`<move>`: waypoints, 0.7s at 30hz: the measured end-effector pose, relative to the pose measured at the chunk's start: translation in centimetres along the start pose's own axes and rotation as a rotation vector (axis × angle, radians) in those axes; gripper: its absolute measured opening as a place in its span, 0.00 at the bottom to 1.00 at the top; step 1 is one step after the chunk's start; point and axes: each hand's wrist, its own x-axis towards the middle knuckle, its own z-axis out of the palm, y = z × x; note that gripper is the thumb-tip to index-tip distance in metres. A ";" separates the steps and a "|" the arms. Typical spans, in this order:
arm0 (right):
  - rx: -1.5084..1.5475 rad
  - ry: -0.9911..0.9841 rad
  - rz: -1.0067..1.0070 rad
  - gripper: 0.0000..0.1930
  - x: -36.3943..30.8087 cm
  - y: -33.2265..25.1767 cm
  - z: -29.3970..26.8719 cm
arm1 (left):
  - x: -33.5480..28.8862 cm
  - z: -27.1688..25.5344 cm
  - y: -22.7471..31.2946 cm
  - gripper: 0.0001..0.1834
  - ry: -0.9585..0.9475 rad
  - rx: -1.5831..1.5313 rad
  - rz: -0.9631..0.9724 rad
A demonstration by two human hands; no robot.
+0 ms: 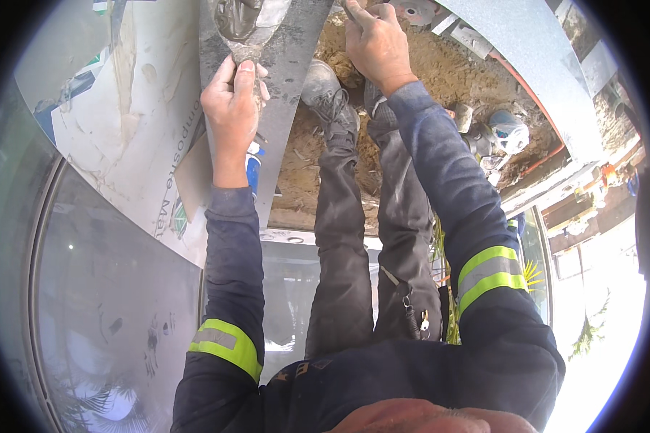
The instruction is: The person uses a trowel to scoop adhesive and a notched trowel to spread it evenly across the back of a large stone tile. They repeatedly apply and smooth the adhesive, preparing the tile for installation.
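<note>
My left hand [232, 99] is closed round the narrow, grey-smeared end of a scoop-like tool [248, 52]. Wet dark grey paste [237, 17] lies in its wider, pale part, which the top edge cuts off. Beneath that hand runs a dark grey flat panel [287, 108], speckled with dried splashes. Farther right, my right hand [379, 45] is closed near the top edge, its fingers bent round something dark I cannot make out. It is above the sandy ground, close to a round, dusty metal disc [416, 10].
A white printed sheet [144, 108] covers the left, beside glass panes [115, 289]. My shoes stand on sandy soil [296, 173]. To the right lie a clear crumpled plastic item [508, 132], an orange cable [533, 95] and a curved light grey panel [531, 50]. A blue object [253, 169] sits by my left wrist.
</note>
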 end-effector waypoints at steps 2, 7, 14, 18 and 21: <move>0.071 -0.028 -0.013 0.29 0.3 0.0 -0.9 | 0.0 -0.3 0.2 0.11 0.002 0.004 -0.001; 0.327 0.177 -0.142 0.20 1.3 1.7 -4.1 | -0.2 -0.8 0.5 0.11 -0.002 0.021 0.008; 0.918 -0.132 0.320 0.20 -1.1 4.4 -7.1 | 0.6 -0.6 -0.2 0.12 -0.088 -0.023 -0.051; 0.642 -0.271 -0.006 0.19 -0.6 5.3 -8.2 | 3.1 -0.5 -0.5 0.12 -0.381 0.056 -0.106; 0.444 -0.280 -0.284 0.20 1.5 4.9 -10.4 | 5.0 -1.0 -0.1 0.15 -0.536 0.103 -0.112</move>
